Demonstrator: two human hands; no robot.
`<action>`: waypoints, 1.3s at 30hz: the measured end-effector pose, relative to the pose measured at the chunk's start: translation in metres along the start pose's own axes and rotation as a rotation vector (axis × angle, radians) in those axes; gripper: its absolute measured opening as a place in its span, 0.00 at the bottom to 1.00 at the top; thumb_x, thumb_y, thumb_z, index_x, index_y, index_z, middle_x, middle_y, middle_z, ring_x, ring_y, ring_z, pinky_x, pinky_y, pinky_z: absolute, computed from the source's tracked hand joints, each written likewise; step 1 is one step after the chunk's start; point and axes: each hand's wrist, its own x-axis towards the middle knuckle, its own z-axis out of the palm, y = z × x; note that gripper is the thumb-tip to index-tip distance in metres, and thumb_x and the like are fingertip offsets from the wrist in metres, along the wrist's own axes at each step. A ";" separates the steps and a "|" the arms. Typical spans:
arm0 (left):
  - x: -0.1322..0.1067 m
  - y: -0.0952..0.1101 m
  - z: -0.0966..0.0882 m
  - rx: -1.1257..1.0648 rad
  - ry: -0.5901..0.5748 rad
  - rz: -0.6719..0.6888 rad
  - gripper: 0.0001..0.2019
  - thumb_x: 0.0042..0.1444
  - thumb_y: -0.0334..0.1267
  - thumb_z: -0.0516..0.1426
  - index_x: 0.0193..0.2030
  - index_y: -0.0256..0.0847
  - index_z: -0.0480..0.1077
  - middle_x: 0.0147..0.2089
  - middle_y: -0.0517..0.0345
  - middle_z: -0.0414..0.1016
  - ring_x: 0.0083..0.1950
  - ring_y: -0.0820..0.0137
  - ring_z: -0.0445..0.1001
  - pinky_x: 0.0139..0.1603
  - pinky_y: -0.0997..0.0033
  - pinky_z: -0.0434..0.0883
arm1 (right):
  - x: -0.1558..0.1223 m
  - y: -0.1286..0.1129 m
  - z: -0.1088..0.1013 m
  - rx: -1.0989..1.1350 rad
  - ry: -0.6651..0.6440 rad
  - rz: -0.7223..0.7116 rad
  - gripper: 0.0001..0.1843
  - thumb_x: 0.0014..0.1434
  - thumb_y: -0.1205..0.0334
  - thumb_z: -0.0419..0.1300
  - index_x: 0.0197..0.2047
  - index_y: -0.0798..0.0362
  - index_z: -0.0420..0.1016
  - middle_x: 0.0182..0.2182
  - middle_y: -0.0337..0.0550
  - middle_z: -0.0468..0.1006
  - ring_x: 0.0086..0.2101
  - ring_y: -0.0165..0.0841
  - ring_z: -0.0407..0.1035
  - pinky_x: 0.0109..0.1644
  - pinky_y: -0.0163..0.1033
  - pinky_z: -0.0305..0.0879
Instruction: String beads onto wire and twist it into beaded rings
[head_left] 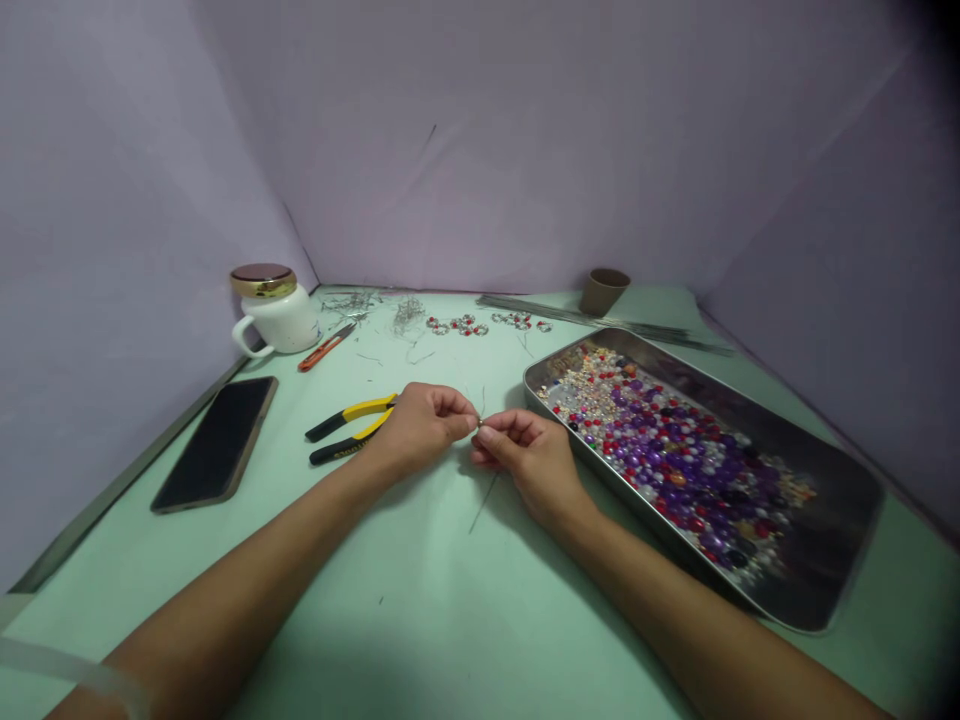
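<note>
Above the middle of the green table, my left hand [424, 425] and my right hand [529, 455] meet fingertip to fingertip, both closed in a pinch. Between them shows a tiny gold-coloured bead [480, 422] on thin wire [483, 503]. One wire end sticks up past the fingers, and a longer one slants down below my right hand. Which fingers bear on the bead and which on the wire is too small to tell. Pliers [349, 428] with black and yellow handles lie beside my left hand, their jaws hidden behind it.
At right stands a metal tray [652, 522] of mixed beads. Behind lie straight wires [637, 328], a brown cup [604, 292], beaded wire pieces [459, 325] and wire scraps [409, 314]. On the left are an orange cutter [326, 348], a lidded white mug [281, 318] and a phone [216, 445].
</note>
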 end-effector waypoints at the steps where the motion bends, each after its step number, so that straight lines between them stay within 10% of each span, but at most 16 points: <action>1: 0.000 0.001 -0.001 0.013 -0.008 0.007 0.04 0.41 0.34 0.56 0.23 0.34 0.69 0.18 0.65 0.64 0.21 0.79 0.58 0.23 0.77 0.57 | 0.000 0.000 0.000 -0.008 -0.005 -0.001 0.12 0.37 0.60 0.68 0.23 0.56 0.71 0.16 0.39 0.73 0.18 0.29 0.69 0.24 0.35 0.67; 25: -0.002 -0.006 0.008 -0.117 -0.139 0.116 0.02 0.41 0.28 0.55 0.21 0.33 0.69 0.22 0.57 0.72 0.26 0.74 0.69 0.31 0.74 0.65 | 0.002 0.005 0.000 -0.139 0.076 -0.181 0.08 0.47 0.63 0.60 0.22 0.53 0.63 0.16 0.35 0.69 0.18 0.25 0.62 0.23 0.32 0.57; 39: 0.010 -0.020 0.001 -0.391 -0.086 -0.022 0.09 0.43 0.39 0.58 0.21 0.35 0.65 0.16 0.66 0.60 0.16 0.83 0.52 0.16 0.78 0.46 | 0.005 0.001 -0.002 0.018 -0.031 0.013 0.11 0.37 0.61 0.68 0.25 0.57 0.73 0.20 0.40 0.75 0.20 0.28 0.69 0.29 0.37 0.68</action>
